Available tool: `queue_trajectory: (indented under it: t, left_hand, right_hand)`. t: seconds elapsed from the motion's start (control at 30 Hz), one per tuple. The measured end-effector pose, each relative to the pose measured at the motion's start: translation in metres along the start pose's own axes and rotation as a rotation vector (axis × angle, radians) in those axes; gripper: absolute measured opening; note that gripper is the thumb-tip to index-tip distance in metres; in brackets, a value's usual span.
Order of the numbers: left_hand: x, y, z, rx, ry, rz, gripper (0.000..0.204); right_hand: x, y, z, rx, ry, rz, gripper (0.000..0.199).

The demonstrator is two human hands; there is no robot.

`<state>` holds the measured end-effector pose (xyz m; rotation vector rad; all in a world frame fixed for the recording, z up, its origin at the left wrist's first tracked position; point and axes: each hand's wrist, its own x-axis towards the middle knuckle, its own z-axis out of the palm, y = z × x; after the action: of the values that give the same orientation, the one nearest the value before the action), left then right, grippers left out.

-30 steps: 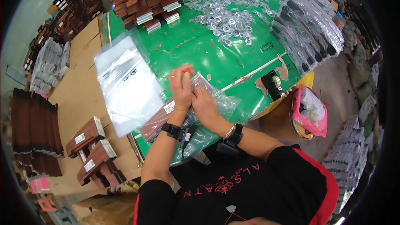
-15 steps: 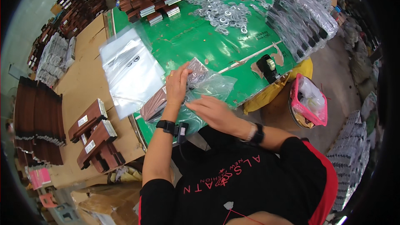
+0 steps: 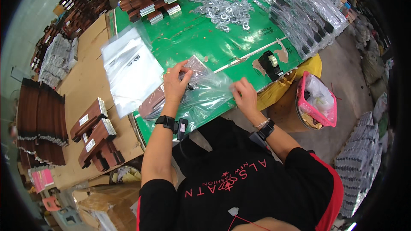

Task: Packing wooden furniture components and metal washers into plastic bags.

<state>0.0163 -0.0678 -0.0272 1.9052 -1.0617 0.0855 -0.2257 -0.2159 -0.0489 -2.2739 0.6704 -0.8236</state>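
left hand (image 3: 174, 84) and right hand (image 3: 245, 96) grip a clear plastic bag (image 3: 201, 94) on the green table (image 3: 188, 38).

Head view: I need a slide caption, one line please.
Both hands, left hand and right hand, handle a clear plastic bag on a green table.

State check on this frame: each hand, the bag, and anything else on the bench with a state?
left hand: gripping the clear plastic bag at its upper edge
right hand: on the bag's right side, pressing it to the green table
clear plastic bag: lying flat, brown piece sticking out at its left end
tape dispenser: standing, untouched
pink basket: holds plastic scraps
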Motion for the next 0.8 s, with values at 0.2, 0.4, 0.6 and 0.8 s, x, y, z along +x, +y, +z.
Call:
queue_trajectory:
  t: [0.2,0.4,0.6,0.8]
  left_hand:
    - [0.001,0.008,-0.005,0.034,-0.018,0.026,0.040]
    - [0.001,0.004,-0.006,0.012,-0.062,-0.008,0.046]
    - [0.002,0.003,-0.007,-0.040,-0.076,0.023,0.047]
    - [0.001,0.006,-0.009,-0.037,-0.093,0.003,0.052]
  right_hand:
    - [-0.002,-0.023,-0.020,-0.106,0.045,-0.272,0.029]
    - [0.020,-0.035,-0.024,0.061,-0.083,-0.452,0.029]
    - [-0.007,-0.012,-0.013,-0.133,-0.462,-0.629,0.026]
    - [-0.010,-0.024,-0.040,-0.026,-0.495,-0.663,0.028]
